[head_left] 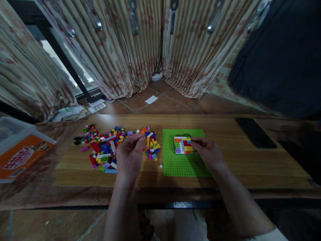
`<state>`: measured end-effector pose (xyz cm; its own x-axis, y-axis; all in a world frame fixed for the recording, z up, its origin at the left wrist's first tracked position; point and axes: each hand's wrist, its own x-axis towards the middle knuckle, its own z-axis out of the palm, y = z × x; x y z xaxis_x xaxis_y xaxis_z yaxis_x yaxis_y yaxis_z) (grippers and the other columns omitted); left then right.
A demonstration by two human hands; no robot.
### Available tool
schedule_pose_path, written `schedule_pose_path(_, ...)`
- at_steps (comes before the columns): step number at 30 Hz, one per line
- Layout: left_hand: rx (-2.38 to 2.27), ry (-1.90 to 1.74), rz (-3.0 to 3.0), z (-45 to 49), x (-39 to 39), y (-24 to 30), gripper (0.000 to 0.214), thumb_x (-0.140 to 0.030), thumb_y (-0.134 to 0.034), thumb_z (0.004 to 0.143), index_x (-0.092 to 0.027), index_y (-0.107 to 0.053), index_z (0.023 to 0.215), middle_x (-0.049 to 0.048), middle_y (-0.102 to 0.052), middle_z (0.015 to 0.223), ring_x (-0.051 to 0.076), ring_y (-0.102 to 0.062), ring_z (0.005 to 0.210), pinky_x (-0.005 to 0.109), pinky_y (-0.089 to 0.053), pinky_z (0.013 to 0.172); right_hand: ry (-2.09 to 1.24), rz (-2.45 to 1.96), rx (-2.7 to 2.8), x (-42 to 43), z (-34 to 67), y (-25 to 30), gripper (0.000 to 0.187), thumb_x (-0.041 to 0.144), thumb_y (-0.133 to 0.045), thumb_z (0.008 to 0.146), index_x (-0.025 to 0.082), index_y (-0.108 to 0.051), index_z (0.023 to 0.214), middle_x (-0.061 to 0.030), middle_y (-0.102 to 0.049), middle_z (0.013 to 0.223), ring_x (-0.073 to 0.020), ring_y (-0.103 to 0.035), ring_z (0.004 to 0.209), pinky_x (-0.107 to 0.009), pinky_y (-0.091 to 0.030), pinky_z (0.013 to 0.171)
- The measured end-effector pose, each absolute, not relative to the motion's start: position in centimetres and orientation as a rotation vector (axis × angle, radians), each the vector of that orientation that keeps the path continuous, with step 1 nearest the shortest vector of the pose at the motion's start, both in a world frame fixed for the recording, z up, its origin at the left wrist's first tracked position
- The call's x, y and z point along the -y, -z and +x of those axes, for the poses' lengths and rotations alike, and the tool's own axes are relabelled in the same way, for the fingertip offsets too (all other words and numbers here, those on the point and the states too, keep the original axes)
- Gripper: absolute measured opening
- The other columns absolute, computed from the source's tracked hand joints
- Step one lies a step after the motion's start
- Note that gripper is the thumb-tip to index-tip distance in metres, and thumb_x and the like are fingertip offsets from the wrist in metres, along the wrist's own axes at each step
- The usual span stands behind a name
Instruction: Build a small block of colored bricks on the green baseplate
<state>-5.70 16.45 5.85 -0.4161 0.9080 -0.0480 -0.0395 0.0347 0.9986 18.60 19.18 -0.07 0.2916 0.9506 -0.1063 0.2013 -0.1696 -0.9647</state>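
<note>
Right grip (207,152) pinched the part-built brick block (182,145) on the baseplate (180,165). Left grip (130,155) curled, contents unclear. Loose bricks (105,144) lay unused just beyond it.

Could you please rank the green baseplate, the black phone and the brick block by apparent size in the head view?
1. green baseplate
2. black phone, though it lies a little farther away
3. brick block, its right edge touched by the right hand
</note>
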Motion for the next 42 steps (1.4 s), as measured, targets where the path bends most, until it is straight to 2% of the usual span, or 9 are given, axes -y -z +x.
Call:
schedule_pose_path(13, -1.512, -1.507, 0.908, -5.47, -16.42, -6.05, 0.022, -0.024, -0.073, 0.069, -0.014, -0.074, 0.088, 0.0026, -0.073, 0.080, 0.013, -0.064, 0.073, 0.024, -0.049, 0.072, -0.985, -1.656, 1.046, -19.34, 18.40, -0.06, 0.038, 0.043, -0.074, 0.057, 0.017, -0.070, 0.084, -0.0057, -0.072, 0.077, -0.0183, -0.065, 0.069, -0.029, -0.048, 0.059)
schedule_pose_path(26, -1.529, -1.500, 0.928, -5.34, -16.44, -6.10, 0.024, -0.026, -0.073, 0.068, -0.014, -0.074, 0.088, 0.0042, -0.074, 0.083, 0.015, -0.065, 0.074, 0.025, -0.050, 0.069, -0.919, -1.664, 1.118, -19.45, 18.43, 0.12, 0.031, 0.041, -0.071, 0.061, 0.018, -0.071, 0.081, -0.0050, -0.073, 0.076, -0.0168, -0.065, 0.065, -0.027, -0.045, 0.053)
schedule_pose_path(42, -1.542, -1.472, 0.950, -5.28, -16.55, -6.01, 0.020, -0.025, -0.071, 0.069, -0.015, -0.074, 0.085, 0.0016, -0.071, 0.077, 0.012, -0.062, 0.069, 0.023, -0.048, 0.067, -0.864, -1.641, 1.124, -19.48, 18.26, 0.78, 0.028, 0.039, -0.071, 0.062, 0.018, -0.072, 0.081, -0.0047, -0.073, 0.074, -0.0177, -0.065, 0.066, -0.029, -0.049, 0.058)
